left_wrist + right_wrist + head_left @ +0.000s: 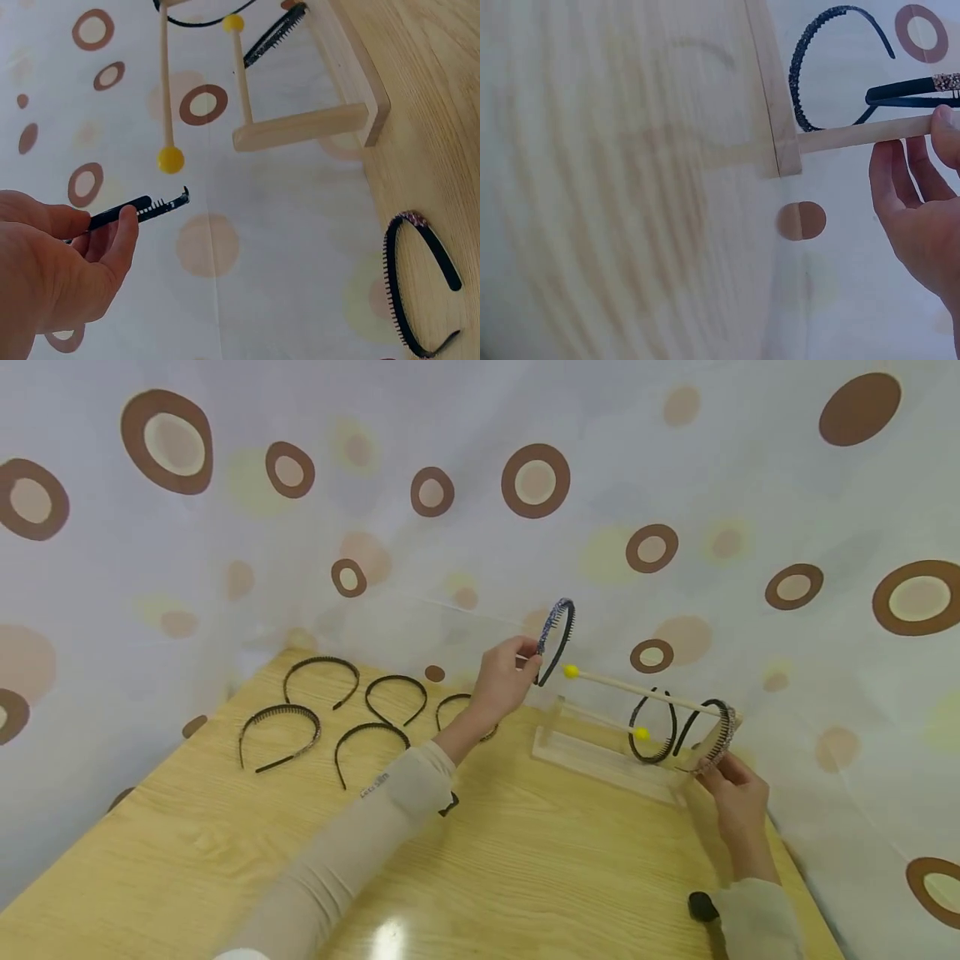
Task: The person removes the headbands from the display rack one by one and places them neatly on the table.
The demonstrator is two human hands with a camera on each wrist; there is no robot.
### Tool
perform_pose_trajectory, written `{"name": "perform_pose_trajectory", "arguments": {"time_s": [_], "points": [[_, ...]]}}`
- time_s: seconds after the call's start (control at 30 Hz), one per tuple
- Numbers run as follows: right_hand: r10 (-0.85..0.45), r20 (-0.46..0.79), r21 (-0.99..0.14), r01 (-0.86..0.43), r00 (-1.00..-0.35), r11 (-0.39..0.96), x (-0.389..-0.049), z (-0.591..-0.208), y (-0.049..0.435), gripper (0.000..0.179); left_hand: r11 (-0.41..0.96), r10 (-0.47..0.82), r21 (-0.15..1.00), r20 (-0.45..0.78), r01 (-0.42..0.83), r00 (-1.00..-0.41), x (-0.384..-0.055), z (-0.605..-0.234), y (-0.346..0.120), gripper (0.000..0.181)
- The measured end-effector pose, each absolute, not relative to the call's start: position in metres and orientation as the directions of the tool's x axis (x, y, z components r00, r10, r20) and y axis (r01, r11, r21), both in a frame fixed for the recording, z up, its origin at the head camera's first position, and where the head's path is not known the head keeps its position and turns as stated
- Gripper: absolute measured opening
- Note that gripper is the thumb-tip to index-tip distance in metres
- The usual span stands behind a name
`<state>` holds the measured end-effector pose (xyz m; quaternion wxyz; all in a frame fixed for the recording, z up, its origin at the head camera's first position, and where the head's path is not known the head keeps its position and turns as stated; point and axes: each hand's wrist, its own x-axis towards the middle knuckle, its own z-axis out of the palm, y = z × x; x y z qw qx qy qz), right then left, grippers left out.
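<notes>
My left hand (504, 675) pinches a black toothed headband with blue glitter (551, 631) near its ends. It holds the headband in the air, close to the yellow ball tip (572, 671) of the stand's upper rod. My right hand (922, 195) grips the side upright (855, 136) of the wooden headband stand (600, 762), thumb on one side and fingers on the other. A headband with a sparkly band (726, 735) hangs on the upper rod above that hand. Another dark headband (633, 739) hangs on the lower rod, which also ends in a yellow ball (642, 734).
Several headbands lie on the wooden table (540, 868) at the left, among them a toothed one (281, 710) and a plain black one (371, 727). A patterned curtain (465, 427) stands behind the table and along its sides. The left forearm (360, 835) crosses the table's middle.
</notes>
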<state>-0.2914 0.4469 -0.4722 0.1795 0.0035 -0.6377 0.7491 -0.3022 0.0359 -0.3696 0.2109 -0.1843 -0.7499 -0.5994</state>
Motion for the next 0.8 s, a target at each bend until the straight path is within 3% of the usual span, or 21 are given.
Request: {"name": "perform_pose_trajectory", "arguments": {"time_s": [0.33, 0.57, 0.8], "points": [[0.299, 0.227, -0.96, -0.264, -0.927, -0.091, -0.286, -0.469, 0.471, 0.029, 0.354, -0.019, 0.807, 0.512, 0.473, -0.859, -0.304, -0.38, -0.012, 0.024], [0.253, 0.253, -0.96, -0.274, -0.934, -0.053, -0.279, -0.468, 0.491, 0.032, 0.44, 0.053, 0.766, 0.499, 0.469, -0.865, -0.286, -0.394, -0.051, 0.025], [0.233, 0.236, -0.97, -0.242, -0.944, 0.0, -0.266, -0.474, 0.511, 0.045, 0.413, 0.133, 0.847, 0.308, 0.335, -0.942, -0.256, -0.423, -0.077, 0.027]]}}
